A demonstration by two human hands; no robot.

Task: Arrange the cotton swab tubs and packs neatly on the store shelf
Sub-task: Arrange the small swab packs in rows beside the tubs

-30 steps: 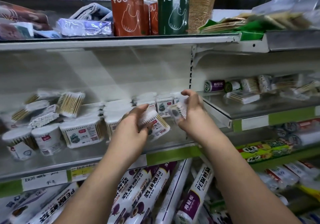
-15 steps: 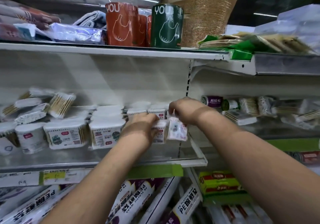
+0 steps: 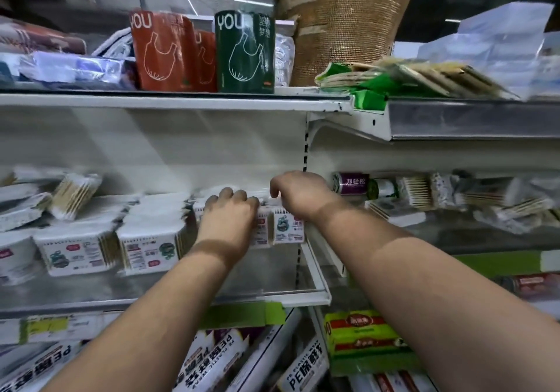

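The white rectangular cotton swab tubs with printed labels (image 3: 281, 228) stand at the right end of the grey metal store shelf (image 3: 272, 276), just left of the shelf's white end bracket, and both hands are on them. The left hand (image 3: 230, 218) lies over the front and top of one tub, knuckles up and fingers curled down behind it, so it appears to grip that tub. The right hand (image 3: 298, 193) is bent at the wrist over the top of the neighbouring tub, its fingers pointing down onto it; whether they pinch it or only touch it cannot be told. The two hands are close together, nearly touching. Further left on the same shelf stand two more labelled white swab tubs (image 3: 115, 249) in a row, and beyond them clear packs of wooden-stick swabs (image 3: 72, 194) lie tilted in a loose heap. On the upper shelf stand an orange roll (image 3: 160, 52) and a dark green roll (image 3: 245, 55), both marked YOU. Below the shelf lie long white boxes of PE wrap (image 3: 212, 361).
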